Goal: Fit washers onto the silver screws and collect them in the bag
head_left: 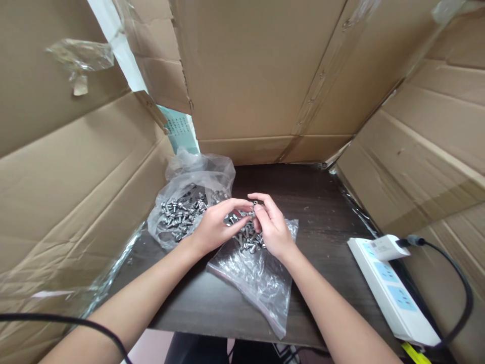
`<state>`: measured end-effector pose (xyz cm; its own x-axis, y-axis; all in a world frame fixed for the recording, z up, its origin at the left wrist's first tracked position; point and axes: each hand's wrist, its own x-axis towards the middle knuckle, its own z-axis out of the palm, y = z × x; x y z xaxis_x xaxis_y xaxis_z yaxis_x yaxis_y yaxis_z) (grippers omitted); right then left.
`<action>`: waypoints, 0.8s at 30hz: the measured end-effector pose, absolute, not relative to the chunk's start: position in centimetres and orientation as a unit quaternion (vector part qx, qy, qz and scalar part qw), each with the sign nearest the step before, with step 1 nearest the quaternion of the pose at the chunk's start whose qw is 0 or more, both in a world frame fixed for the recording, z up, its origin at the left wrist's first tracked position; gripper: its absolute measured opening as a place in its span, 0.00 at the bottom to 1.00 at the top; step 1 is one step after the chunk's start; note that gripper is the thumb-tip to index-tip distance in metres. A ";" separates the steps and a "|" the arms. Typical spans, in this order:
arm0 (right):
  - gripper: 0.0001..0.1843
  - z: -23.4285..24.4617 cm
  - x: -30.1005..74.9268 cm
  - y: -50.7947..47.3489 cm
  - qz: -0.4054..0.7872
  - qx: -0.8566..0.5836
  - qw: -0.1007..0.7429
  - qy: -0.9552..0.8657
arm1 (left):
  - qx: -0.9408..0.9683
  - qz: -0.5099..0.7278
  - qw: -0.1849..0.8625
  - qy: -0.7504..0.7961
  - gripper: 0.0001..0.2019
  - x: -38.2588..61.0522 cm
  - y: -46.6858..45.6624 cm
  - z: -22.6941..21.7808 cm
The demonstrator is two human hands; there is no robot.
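My left hand and my right hand meet over a dark wooden table, fingertips pinched together on a small metal screw. Under them lies a flat clear plastic bag with a heap of small metal screws on its upper part. To the left stands an open clear plastic bag filled with several silver bolts; my left wrist rests beside it.
Brown cardboard walls surround the table on the left, back and right. A white power strip with a white plug and black cable lies at the right edge. Another black cable crosses the lower left.
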<state>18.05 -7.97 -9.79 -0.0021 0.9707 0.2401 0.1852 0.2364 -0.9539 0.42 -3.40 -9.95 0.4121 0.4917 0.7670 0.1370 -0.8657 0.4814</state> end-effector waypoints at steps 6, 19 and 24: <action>0.18 -9.8 18.0 -8.0 0.367 -0.461 0.527 -0.612 | 0.819 0.509 0.176 0.199 0.12 0.4 -3.3 -9.9; 0.17 -10.1 17.9 -7.9 0.372 -0.476 0.518 -0.606 | 0.818 0.512 0.187 0.184 0.14 0.5 -3.3 -9.8; 0.16 -9.8 18.0 -8.0 0.378 -0.449 0.539 -0.604 | 0.812 0.519 0.192 0.184 0.15 0.5 -3.3 -10.1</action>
<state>17.97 -7.96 -9.83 -0.0156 0.9499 0.3121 0.1363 0.3112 -0.9405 0.50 -3.27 -10.05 0.3926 0.4986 0.7729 0.1004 -0.8585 0.5028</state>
